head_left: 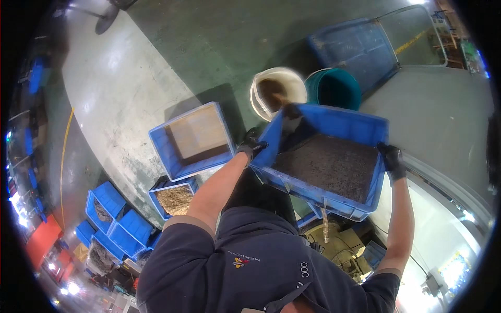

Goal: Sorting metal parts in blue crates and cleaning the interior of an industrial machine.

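Note:
Both my hands wear dark gloves and hold a large blue plastic bin (pixel 376 128) tilted forward. At its left rim my left hand (pixel 252 145) is closed around the edge. My right hand (pixel 392 160) grips the opposite rim. Dark, wet-looking contents (pixel 329 161) cover the bin's bottom. From its far left corner brownish liquid runs into a white bucket (pixel 296 86), which has brown liquid in it. A teal bucket (pixel 356 86) stands right beside the white one, its inside dark.
Left of me stands another blue bin (pixel 167 148) with a greyish-brown layer inside. Nearer is a small blue bin holding pale shavings (pixel 175 200). Several blue bins (pixel 130 229) are piled at the lower left. A blue flat cart (pixel 352 52) with a metal handle stands beyond the buckets.

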The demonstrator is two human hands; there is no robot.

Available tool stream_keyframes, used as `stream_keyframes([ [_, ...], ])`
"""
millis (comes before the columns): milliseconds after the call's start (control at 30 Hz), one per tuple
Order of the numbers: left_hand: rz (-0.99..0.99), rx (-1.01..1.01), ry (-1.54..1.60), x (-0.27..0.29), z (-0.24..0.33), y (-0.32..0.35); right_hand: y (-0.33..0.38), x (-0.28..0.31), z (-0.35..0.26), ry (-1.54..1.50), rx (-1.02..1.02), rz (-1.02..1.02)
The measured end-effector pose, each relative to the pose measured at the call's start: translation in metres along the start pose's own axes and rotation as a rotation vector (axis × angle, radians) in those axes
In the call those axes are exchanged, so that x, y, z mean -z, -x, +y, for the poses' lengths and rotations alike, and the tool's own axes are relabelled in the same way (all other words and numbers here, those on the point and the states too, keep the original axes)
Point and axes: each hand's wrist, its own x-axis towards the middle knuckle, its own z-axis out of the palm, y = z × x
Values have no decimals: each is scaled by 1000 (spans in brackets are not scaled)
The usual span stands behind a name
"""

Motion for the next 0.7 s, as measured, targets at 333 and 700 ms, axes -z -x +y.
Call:
stream_keyframes([
  [333,-25,48,-107,12,19,7,-5,5,6,35,4,-8],
  [700,2,127,8,-6,0,-20,4,11,-35,-19,-218,-2],
])
